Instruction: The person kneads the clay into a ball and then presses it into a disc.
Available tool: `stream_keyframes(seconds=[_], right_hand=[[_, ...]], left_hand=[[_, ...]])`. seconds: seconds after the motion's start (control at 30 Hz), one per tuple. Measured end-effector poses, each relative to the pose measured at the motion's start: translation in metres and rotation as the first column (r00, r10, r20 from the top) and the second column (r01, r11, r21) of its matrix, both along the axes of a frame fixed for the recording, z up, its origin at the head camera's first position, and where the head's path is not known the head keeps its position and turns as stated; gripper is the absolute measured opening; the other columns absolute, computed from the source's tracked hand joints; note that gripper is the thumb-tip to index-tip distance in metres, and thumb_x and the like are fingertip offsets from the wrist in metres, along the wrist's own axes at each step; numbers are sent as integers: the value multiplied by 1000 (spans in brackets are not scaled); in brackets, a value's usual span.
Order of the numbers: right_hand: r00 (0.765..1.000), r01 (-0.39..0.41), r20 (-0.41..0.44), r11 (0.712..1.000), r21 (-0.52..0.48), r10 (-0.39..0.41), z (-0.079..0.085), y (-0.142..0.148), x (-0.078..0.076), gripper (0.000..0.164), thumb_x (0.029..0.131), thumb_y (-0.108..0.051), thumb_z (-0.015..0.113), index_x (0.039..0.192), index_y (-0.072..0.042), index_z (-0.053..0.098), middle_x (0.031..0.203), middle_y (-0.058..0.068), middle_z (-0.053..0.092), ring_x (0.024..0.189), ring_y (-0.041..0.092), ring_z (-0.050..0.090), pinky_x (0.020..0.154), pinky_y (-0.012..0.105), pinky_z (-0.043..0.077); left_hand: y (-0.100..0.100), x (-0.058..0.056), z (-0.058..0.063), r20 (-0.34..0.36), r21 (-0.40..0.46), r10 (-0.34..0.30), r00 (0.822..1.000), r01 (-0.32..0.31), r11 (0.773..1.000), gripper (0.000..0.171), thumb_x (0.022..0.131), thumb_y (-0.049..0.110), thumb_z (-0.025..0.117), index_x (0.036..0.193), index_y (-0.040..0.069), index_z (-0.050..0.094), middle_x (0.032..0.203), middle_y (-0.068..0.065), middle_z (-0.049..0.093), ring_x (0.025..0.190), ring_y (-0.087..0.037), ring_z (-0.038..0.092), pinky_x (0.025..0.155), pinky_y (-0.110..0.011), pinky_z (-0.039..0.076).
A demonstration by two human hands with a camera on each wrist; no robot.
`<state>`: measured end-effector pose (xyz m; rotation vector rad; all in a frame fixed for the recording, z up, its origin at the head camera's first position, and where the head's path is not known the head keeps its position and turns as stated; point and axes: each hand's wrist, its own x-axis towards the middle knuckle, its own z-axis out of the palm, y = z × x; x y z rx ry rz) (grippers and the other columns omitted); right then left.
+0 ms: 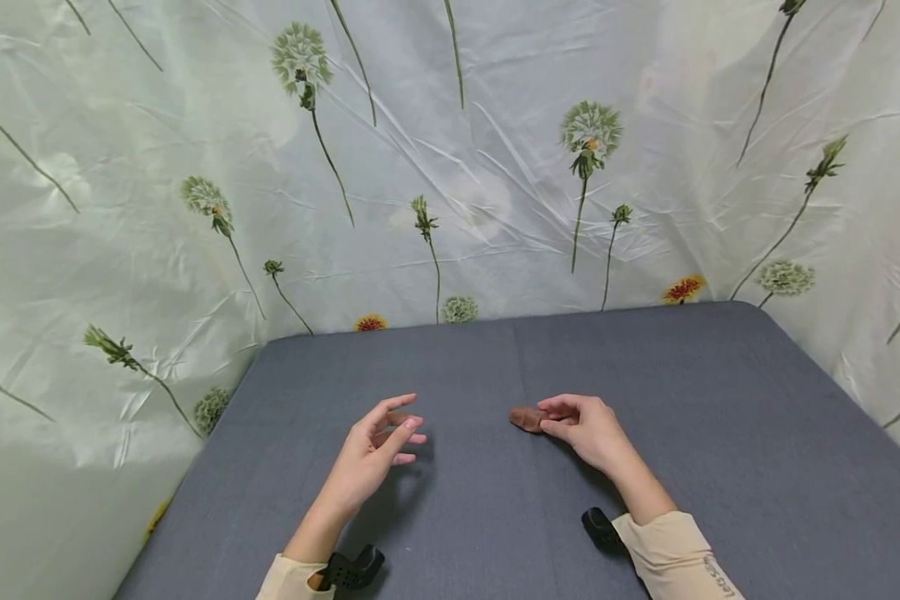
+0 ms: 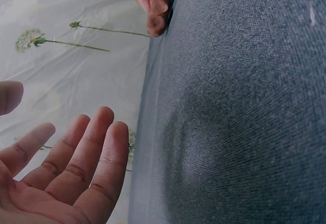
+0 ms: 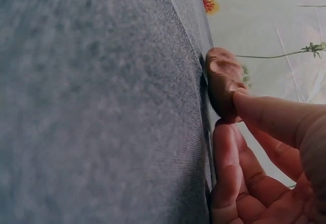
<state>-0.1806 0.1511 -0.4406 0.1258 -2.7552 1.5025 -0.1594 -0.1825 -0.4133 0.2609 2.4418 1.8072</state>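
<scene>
A small brown, lumpy piece that looks like modelling clay [image 1: 527, 419] is at the middle of the grey table, just right of the seam. My right hand [image 1: 587, 429] pinches its right end between thumb and fingers. In the right wrist view the brown lump [image 3: 224, 81] shows dents on its surface, with the thumb [image 3: 275, 117] pressed against it, close over the cloth. To the left, my left hand [image 1: 378, 446] hovers above the table with its fingers spread and loosely bent, holding nothing. The left wrist view shows its fingers [image 2: 97, 152] apart from the lump.
The table [image 1: 450, 517] has a dark grey cloth cover with a faint seam down the middle. Behind and beside it hangs a pale curtain [image 1: 495, 167] printed with dandelions. A black wrist strap device [image 1: 354, 568] sits on the left forearm, another [image 1: 602, 530] on the right.
</scene>
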Motion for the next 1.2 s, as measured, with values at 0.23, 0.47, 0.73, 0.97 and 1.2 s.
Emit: stream_keyframes(seconds=[0.23,0.47,0.73,0.97,1.2], right_hand=[[1000,-25,-19,994,-102,23,7,3,6,26,98,-10,79,122,0,78,108,15,80,86,14,73,71,22,54],[999,-14,-42,984,-179,6,17,4,24,33,101,-18,77,130,-3,75,111,11,78,88,10,70,69,23,52],[991,-2,-126,961,-275,-34,28,-8,46,34,101,-19,78,131,-3,74,119,10,79,94,2,69,78,20,58],[976,4,-209,961,-278,-64,25,-17,56,31,101,-17,78,129,-6,75,114,8,79,91,2,70,76,21,58],[947,-60,-319,950,-306,-44,20,-28,64,27,100,-10,77,126,-4,76,117,8,77,93,3,71,81,19,59]], left_hand=[[2,-2,1,10,17,-10,1000,10,1000,43,110,29,65,151,20,59,135,-21,70,114,-29,76,86,-36,66],[18,-5,6,-3,20,-32,999,32,999,40,111,30,62,151,22,59,138,-20,68,121,-28,73,90,-36,64],[59,-8,19,-36,75,-110,993,112,991,48,119,40,36,161,19,45,156,-19,56,147,-37,55,115,-57,51],[97,0,23,-56,120,-222,973,227,966,62,119,48,17,172,16,23,175,-12,34,164,-33,30,128,-64,31],[116,9,21,-59,139,-275,960,281,950,62,119,46,15,175,19,9,181,-4,20,168,-31,20,133,-65,16]])
